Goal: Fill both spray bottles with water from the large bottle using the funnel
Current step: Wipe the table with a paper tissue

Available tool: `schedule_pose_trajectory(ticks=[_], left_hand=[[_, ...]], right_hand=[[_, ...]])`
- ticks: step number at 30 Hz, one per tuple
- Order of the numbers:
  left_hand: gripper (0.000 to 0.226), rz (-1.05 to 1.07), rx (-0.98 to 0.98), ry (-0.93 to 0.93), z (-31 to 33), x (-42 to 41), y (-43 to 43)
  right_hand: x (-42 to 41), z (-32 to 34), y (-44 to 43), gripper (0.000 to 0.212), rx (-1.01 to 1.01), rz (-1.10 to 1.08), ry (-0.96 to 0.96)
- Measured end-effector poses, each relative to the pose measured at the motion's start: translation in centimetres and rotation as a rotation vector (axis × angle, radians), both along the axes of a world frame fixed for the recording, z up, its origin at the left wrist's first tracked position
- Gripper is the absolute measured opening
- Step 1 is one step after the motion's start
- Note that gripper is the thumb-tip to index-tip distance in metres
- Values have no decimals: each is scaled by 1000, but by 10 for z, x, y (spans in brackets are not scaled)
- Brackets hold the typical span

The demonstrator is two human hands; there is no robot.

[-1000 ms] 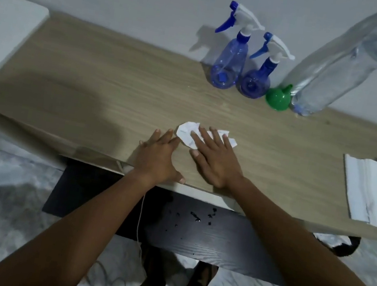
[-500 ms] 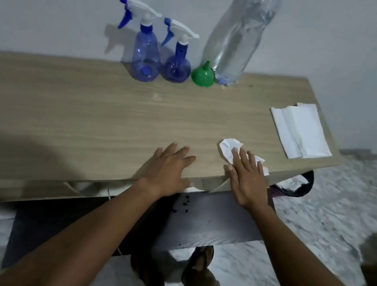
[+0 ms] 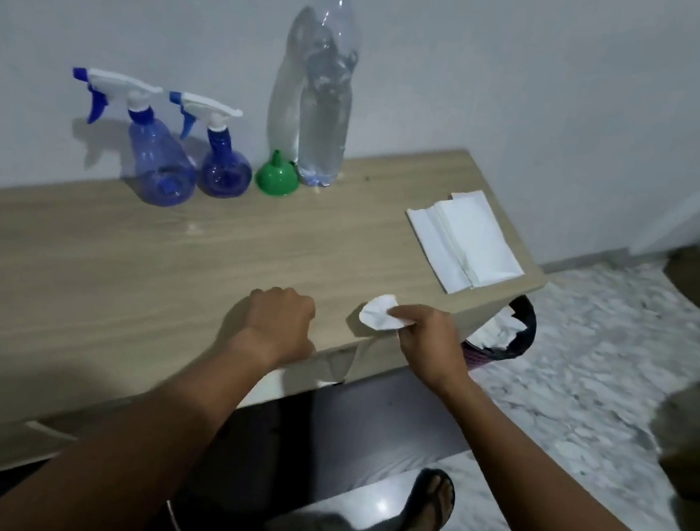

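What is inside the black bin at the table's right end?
Crumpled white tissue lies in the bin; the table corner covers its near side and bottom.

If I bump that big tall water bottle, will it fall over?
Probably fairly easily: the large bottle is tall and narrow on a small base. It seems to hold lots of water, so it is likely heavy, which may steady it a little. Its thin clear plastic would probably dent if squeezed.
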State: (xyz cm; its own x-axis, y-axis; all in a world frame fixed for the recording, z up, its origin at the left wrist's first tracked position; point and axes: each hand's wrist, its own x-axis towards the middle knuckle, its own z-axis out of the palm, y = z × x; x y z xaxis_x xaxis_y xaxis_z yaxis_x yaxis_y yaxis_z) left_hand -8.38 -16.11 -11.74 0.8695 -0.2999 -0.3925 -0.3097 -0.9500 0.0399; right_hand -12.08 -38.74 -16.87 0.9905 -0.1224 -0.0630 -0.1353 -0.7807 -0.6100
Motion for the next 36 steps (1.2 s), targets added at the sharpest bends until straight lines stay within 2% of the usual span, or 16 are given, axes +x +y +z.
schedule_pose_trajectory(ticks=[5, 9, 11, 15, 18, 21, 24, 27, 36], left_hand=[[47, -57, -148, -53, 4, 29, -90], [37, -243, -113, -221, 3, 56, -190], [45, -272, -130, -234, 1, 74, -242], [69, -258, -185, -158, -3, 111, -343], [90, -169, -94, -91, -15, 132, -397], [116, 4, 1, 18, -26, 146, -422], [120, 67, 53, 88, -29, 153, -429], [127, 26, 137, 58, -29, 151, -428], [100, 41, 136, 32, -32, 160, -441]], right_hand=[[23, 29, -76, 23, 177, -222, -101], [44, 39, -167, 28, 210, -260, -216], [59, 37, -220, 22, 183, -307, -184], [86, 25, -313, 34, 170, -363, -115], [105, 9, -363, 37, 141, -413, -59], [125, -10, -398, 29, 99, -385, 1], [145, -31, -415, 24, 82, -367, 55], [161, -50, -411, 20, 68, -321, 122], [199, -100, -414, 32, -46, -182, 199]])
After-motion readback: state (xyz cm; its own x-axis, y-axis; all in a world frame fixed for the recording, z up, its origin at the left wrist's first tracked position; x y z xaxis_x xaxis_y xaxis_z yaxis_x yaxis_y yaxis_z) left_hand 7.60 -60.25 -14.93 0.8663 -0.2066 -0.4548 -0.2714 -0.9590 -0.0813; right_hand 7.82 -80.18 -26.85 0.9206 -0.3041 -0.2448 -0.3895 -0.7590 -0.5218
